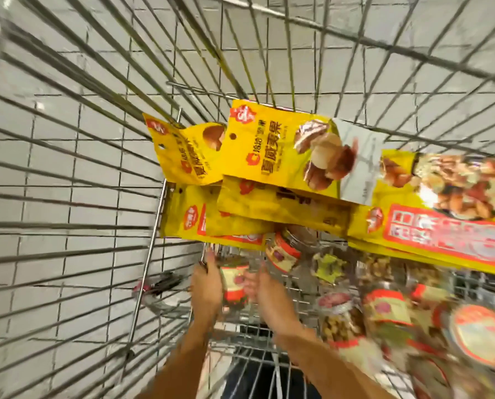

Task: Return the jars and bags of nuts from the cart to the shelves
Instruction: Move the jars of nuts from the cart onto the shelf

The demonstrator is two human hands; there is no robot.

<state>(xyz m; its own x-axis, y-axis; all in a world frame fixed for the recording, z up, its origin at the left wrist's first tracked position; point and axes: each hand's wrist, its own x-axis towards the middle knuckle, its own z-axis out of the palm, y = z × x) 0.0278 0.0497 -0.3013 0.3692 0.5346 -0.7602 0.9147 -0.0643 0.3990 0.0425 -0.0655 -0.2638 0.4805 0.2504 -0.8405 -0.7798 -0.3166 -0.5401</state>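
I look down into a wire shopping cart [142, 272]. My left hand [206, 289] and my right hand [266, 295] are pressed against opposite sides of a small nut jar with a red label [234, 286], near the cart's bottom. Several yellow bags of nuts [283, 154] lie stacked at the far end, above the jars. More red-lidded jars [283, 251] lie to the right; the nearest one [479, 332] is blurred. No shelves are in view.
The cart's wire walls [67, 197] rise on the left and far sides. A grey tiled floor [53, 133] shows through them. A long yellow bag with a red band [442, 226] hangs over the jars at right.
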